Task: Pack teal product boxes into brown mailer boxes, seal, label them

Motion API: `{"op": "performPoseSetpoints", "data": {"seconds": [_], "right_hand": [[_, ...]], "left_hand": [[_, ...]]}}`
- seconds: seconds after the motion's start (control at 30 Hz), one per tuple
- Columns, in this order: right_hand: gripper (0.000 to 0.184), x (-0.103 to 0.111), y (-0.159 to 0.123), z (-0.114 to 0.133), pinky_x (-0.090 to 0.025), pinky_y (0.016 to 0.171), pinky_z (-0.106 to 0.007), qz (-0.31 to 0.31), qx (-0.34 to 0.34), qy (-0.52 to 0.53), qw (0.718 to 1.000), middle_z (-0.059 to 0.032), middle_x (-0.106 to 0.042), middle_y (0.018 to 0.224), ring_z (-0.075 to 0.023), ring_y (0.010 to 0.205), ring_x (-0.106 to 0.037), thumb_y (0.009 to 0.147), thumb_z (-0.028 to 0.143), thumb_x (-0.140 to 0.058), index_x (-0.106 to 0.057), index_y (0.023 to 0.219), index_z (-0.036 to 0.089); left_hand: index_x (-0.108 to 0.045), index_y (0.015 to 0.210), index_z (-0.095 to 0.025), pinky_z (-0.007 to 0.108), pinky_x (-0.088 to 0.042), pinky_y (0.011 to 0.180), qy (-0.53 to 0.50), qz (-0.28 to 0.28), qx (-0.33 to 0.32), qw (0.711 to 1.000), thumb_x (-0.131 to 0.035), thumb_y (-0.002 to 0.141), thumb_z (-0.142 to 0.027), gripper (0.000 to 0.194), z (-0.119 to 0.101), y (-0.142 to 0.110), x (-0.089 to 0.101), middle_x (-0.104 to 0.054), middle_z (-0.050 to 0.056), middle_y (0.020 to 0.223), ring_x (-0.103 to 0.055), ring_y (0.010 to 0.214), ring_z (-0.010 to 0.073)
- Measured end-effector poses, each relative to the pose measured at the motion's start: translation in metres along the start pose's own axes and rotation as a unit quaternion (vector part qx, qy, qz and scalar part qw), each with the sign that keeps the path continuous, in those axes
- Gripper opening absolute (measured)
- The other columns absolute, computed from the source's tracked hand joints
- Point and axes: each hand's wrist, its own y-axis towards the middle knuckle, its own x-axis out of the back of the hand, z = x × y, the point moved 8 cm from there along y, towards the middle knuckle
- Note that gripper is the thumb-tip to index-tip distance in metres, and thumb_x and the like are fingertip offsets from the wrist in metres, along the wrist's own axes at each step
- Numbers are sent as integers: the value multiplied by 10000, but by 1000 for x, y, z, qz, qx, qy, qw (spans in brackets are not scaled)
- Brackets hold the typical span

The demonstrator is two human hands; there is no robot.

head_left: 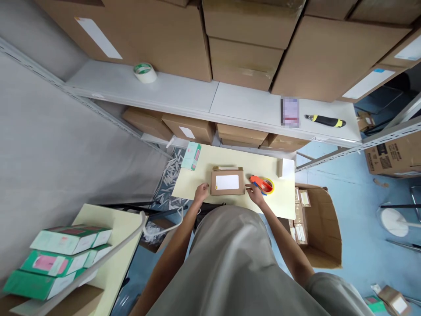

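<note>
A small brown cardboard box with a white label on top lies on the cream table, a narrow flap or strip standing along its far edge. My left hand is beside the box's left side, its fingers loosely bent with a slight gap to the cardboard. At the right side, my right hand has its fingers apart and pointing at the box edge; whether they touch it I cannot tell. Just beyond that hand sits an orange tape dispenser with a yellow-rimmed roll.
A green-white carton and a white box stand on the table. The shelf behind carries a tape roll and a utility knife. To the right is a large open carton holding small boxes.
</note>
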Motion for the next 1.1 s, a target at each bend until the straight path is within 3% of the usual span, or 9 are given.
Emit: {"op": "performPoseSetpoints", "data": {"seconds": [0.1,0.23,0.47,0.57,0.7,0.77,0.83,0.97,1.1], "right_hand": [[434,8,18,17,-645,1065,-461,-8,2,8,1000,-189,-770,1390,-292,1212,-792,997,210,-456,-727,1331,151],[488,11,25,45,-671,1037,-438,5,2,70,998,-184,-757,1419,-271,1218,-794,1068,337,-443,-644,1473,152],[771,28,-17,59,-678,1049,-461,-13,56,144,988,-184,-677,1537,-332,1356,-720,1065,766,-407,-578,1574,213],[853,21,-28,50,-668,1056,-447,-12,51,170,984,-195,-659,1547,-339,1379,-696,1005,856,-439,-627,1507,192],[834,3,-28,32,-669,1000,-429,-13,23,218,976,-192,-698,1479,-341,1314,-719,941,892,-521,-704,1360,195],[814,-2,-24,26,-675,942,-439,-29,22,197,980,-194,-727,1418,-344,1245,-740,934,887,-530,-713,1321,195],[789,-3,-18,23,-668,925,-467,-57,33,148,987,-205,-759,1322,-349,1169,-755,928,869,-549,-719,1272,181],[696,-3,-9,19,-646,949,-501,-86,68,65,992,-205,-773,1214,-344,1079,-770,926,792,-597,-706,1219,169],[642,-10,-9,12,-656,944,-492,-72,90,21,993,-187,-748,1247,-315,1040,-779,905,684,-717,-687,1304,183]], "left_hand": [[-806,1146,-211,500,-537,1174,-28,-26,-9,999,-633,870,-287,334,-18,19,2,-822,155,1229,-722,1315,320],[-774,1218,-182,466,-571,1134,-56,-21,-17,998,-621,973,-413,370,-41,30,0,-790,186,1327,-727,1313,317],[-620,1539,-248,410,-612,1088,-161,36,-43,985,-521,1058,-694,663,-46,-11,12,-587,162,1657,-660,1437,314],[-697,1404,-216,407,-602,1095,-162,59,-26,985,-486,1025,-790,720,-36,-31,10,-655,173,1574,-668,1418,315],[-738,925,-197,415,-605,1065,-110,48,-36,992,-535,918,-885,717,-33,-43,6,-777,152,1254,-716,1276,323],[-695,831,-209,422,-626,998,-79,58,-65,993,-696,803,-866,658,-39,-43,1,-774,128,1114,-740,1161,322],[-712,922,-206,424,-641,932,-71,74,-83,991,-830,704,-793,637,-45,-40,-3,-763,115,1096,-745,1111,319],[-698,1340,-222,434,-635,962,-82,111,-96,986,-928,670,-617,811,-46,-33,-4,-721,138,1325,-709,1245,328],[-668,1450,-213,480,-611,1043,-24,140,-111,984,-968,654,-425,876,-36,-30,-5,-612,192,1506,-624,1401,401]]}}
